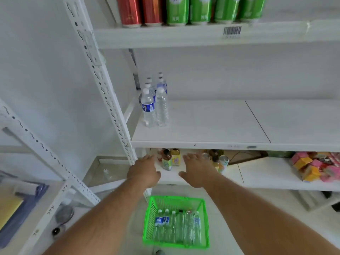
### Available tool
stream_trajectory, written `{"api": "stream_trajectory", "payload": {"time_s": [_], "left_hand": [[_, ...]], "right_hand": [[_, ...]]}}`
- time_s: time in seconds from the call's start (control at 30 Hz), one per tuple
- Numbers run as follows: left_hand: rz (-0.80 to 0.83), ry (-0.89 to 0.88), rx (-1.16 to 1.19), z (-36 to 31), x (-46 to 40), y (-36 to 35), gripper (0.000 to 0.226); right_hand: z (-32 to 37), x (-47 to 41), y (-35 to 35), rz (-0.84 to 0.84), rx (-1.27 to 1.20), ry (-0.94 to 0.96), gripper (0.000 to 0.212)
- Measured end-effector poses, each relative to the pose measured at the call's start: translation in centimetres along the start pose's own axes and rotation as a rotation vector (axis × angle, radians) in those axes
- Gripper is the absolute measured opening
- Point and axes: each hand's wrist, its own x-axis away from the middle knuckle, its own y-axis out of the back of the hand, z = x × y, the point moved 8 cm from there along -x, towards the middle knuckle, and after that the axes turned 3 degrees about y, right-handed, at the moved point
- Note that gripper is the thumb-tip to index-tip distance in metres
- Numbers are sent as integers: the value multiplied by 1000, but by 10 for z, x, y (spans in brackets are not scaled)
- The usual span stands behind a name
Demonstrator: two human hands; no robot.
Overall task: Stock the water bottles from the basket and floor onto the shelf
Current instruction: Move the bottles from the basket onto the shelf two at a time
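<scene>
Several clear water bottles (155, 102) with white caps stand in two rows at the left end of the white middle shelf (211, 142). Below, on the floor, a green basket (206, 225) holds several more water bottles (176, 227) lying side by side. My left hand (145, 172) and my right hand (196, 170) are both stretched out in front of the lower shelf, fingers straight and spread, holding nothing. Both hover above the basket and below the middle shelf's front edge.
Red and green cans (189, 10) line the top shelf. The lower shelf carries small drink bottles (167, 161), cans and colourful boxes (316, 166). A white perforated upright (103, 85) stands left of the shelves. Another rack (36, 190) fills the lower left.
</scene>
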Motion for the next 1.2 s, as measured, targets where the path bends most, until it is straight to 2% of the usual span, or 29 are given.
{"api": "stream_trajectory", "payload": {"time_s": [0.3, 0.43, 0.63, 0.77, 1.0, 1.2], "left_hand": [[174, 43, 47, -6, 78, -92, 76], [231, 56, 90, 2, 92, -124, 76], [324, 71, 183, 23, 99, -184, 74], [419, 91, 199, 36, 102, -231, 75], [553, 176, 366, 35, 86, -288, 82], [573, 270, 467, 28, 48, -334, 83]], "right_hand": [[-20, 84, -81, 133, -128, -64, 70], [-27, 104, -119, 213, -172, -133, 75], [-30, 126, -176, 304, -223, -243, 66], [-26, 137, -209, 341, -263, -299, 69], [-50, 134, -252, 398, -386, -396, 71], [-108, 80, -310, 424, -586, -512, 74]]}}
